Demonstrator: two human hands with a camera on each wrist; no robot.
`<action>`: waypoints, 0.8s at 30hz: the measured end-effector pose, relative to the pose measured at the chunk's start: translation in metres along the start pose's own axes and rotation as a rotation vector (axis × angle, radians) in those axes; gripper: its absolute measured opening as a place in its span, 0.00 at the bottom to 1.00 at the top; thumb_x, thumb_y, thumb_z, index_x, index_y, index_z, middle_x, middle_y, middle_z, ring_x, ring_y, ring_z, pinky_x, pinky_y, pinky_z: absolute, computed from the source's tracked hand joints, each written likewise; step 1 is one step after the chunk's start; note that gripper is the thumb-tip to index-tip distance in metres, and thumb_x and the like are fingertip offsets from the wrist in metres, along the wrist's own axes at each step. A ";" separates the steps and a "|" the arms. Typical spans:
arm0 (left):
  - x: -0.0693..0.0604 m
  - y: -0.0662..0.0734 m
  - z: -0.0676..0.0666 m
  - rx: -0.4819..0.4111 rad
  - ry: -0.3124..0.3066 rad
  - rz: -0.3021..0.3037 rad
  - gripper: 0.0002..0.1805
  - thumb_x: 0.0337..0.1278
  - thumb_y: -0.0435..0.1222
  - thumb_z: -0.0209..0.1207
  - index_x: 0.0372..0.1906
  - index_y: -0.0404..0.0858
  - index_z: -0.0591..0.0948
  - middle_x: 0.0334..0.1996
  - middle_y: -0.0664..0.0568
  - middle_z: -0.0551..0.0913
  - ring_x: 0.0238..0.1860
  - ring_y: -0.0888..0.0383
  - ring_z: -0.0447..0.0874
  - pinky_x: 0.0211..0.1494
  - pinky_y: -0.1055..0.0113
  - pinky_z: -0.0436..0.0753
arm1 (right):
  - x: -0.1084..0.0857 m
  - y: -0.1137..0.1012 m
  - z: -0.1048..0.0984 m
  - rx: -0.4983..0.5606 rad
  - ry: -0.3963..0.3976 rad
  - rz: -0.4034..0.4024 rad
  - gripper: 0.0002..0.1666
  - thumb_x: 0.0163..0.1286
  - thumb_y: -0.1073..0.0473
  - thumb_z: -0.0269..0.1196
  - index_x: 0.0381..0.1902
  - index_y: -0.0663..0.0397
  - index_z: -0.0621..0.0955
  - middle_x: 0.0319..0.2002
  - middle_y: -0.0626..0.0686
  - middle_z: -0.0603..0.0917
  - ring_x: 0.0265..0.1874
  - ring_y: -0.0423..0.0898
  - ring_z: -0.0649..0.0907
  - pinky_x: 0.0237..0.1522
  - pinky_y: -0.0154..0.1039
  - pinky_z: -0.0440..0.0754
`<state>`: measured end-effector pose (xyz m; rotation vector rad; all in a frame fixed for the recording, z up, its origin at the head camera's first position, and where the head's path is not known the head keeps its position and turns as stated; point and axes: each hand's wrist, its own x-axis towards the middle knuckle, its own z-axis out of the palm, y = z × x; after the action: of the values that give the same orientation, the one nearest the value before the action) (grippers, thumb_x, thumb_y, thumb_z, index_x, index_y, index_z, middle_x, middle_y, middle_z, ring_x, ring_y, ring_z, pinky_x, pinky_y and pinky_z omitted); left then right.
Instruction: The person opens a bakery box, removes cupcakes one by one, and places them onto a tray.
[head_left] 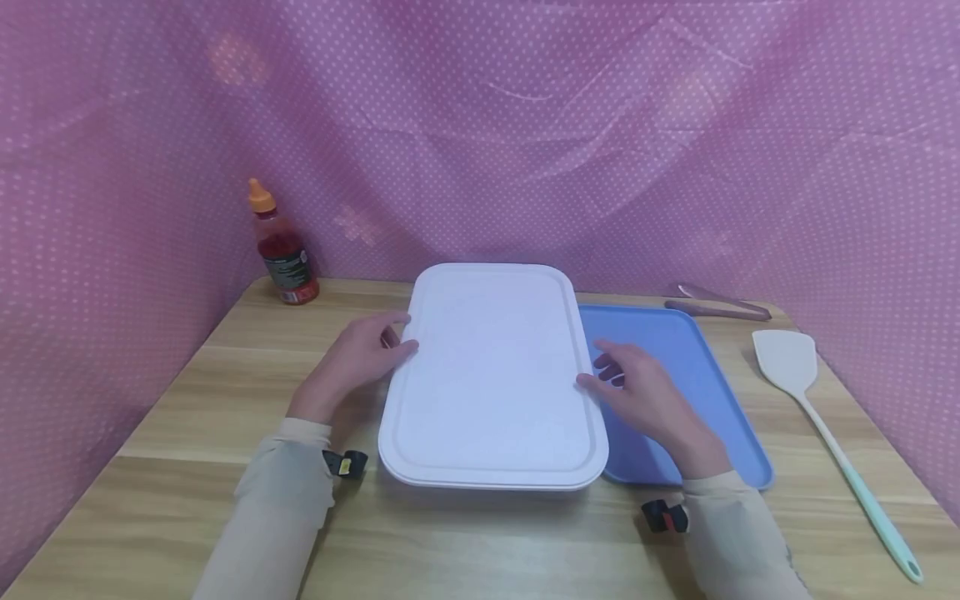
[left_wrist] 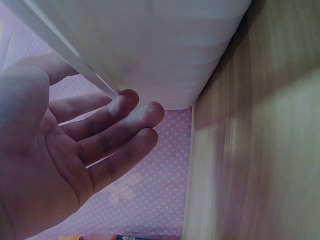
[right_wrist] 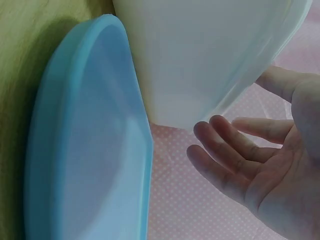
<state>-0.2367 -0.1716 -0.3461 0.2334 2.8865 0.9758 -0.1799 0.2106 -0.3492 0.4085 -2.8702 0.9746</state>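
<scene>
Where the wood-grained bench (head_left: 480,550) reaches its middle, a white, plastic-looking box (left_wrist: 165,55) stands with its lid (head_left: 495,375) on, a rounded rectangle with a fine raised line inside its border and smooth walls showing faint ripples. At its left edge, the left hand (head_left: 360,350) has a spread grip: thumb over the rim, fingers loosely bent, fingertips close under it; whether they press, I cannot tell. The right hand (head_left: 637,379) is likewise spread, thumb at the opposite rim, the other fingers relaxed and apart from one another.

Just right of the box lies a blue tray (head_left: 678,358), shallow, round-cornered, with a raised lip. Beyond it rest slim tongs (head_left: 720,305) with a metallic sheen and a spatula (head_left: 786,358), its blade white and flared, its long handle mint green with a holed tip. At the back left, a clear bottle (head_left: 279,243) of red contents wears an orange pointed cap and a dark label (head_left: 288,268), its print too small to read. Pink dotted cloth (head_left: 480,167) hangs in soft creases behind.
</scene>
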 end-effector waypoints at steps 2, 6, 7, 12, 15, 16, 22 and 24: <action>0.000 0.000 0.000 0.004 0.001 0.001 0.32 0.68 0.49 0.59 0.74 0.45 0.69 0.47 0.46 0.82 0.46 0.50 0.80 0.49 0.57 0.83 | 0.000 0.000 0.001 0.011 0.004 -0.011 0.37 0.69 0.54 0.66 0.69 0.69 0.71 0.49 0.65 0.85 0.46 0.59 0.87 0.48 0.54 0.87; 0.001 0.000 0.001 0.011 -0.003 -0.008 0.33 0.68 0.49 0.59 0.74 0.46 0.69 0.45 0.47 0.82 0.43 0.50 0.80 0.46 0.60 0.82 | 0.001 -0.001 0.003 0.026 0.009 -0.034 0.34 0.69 0.57 0.66 0.67 0.69 0.72 0.48 0.66 0.85 0.45 0.59 0.87 0.48 0.53 0.87; 0.001 0.000 0.001 0.012 -0.005 -0.012 0.33 0.68 0.49 0.59 0.74 0.46 0.68 0.44 0.47 0.82 0.43 0.51 0.79 0.45 0.61 0.82 | 0.001 -0.001 0.003 0.025 0.010 -0.038 0.34 0.69 0.57 0.66 0.67 0.69 0.72 0.48 0.65 0.85 0.45 0.59 0.87 0.48 0.53 0.87; 0.001 0.000 0.001 0.021 -0.009 -0.012 0.33 0.68 0.49 0.58 0.74 0.46 0.68 0.42 0.48 0.82 0.41 0.51 0.79 0.41 0.63 0.80 | 0.002 -0.003 0.003 0.028 0.015 -0.054 0.31 0.69 0.59 0.66 0.66 0.70 0.74 0.48 0.66 0.85 0.46 0.58 0.86 0.49 0.52 0.87; 0.000 0.001 0.001 0.029 -0.011 -0.001 0.32 0.69 0.49 0.58 0.74 0.46 0.68 0.41 0.47 0.82 0.40 0.52 0.79 0.40 0.64 0.80 | 0.001 -0.004 0.003 0.030 0.017 -0.057 0.31 0.69 0.59 0.66 0.65 0.70 0.74 0.48 0.66 0.84 0.46 0.58 0.86 0.49 0.52 0.87; 0.001 0.001 0.001 0.030 -0.012 0.001 0.32 0.69 0.49 0.58 0.74 0.46 0.68 0.41 0.47 0.82 0.39 0.52 0.79 0.40 0.64 0.80 | 0.001 -0.004 0.003 0.030 0.019 -0.057 0.31 0.69 0.59 0.66 0.65 0.70 0.74 0.48 0.66 0.84 0.46 0.58 0.86 0.49 0.52 0.87; -0.001 0.001 0.001 0.031 -0.020 -0.014 0.33 0.69 0.50 0.58 0.75 0.47 0.68 0.42 0.48 0.82 0.40 0.51 0.78 0.40 0.64 0.80 | 0.002 -0.005 0.004 0.030 0.028 -0.058 0.30 0.69 0.61 0.66 0.65 0.71 0.74 0.47 0.67 0.84 0.46 0.58 0.86 0.49 0.52 0.87; -0.001 0.001 0.001 0.030 -0.020 -0.018 0.33 0.69 0.50 0.58 0.75 0.48 0.67 0.43 0.48 0.82 0.41 0.51 0.78 0.40 0.64 0.80 | 0.002 -0.005 0.005 0.032 0.030 -0.058 0.30 0.69 0.61 0.66 0.65 0.71 0.74 0.47 0.67 0.84 0.46 0.58 0.86 0.49 0.52 0.87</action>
<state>-0.2353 -0.1702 -0.3457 0.2176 2.8811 0.9230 -0.1805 0.2037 -0.3500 0.4731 -2.8025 1.0088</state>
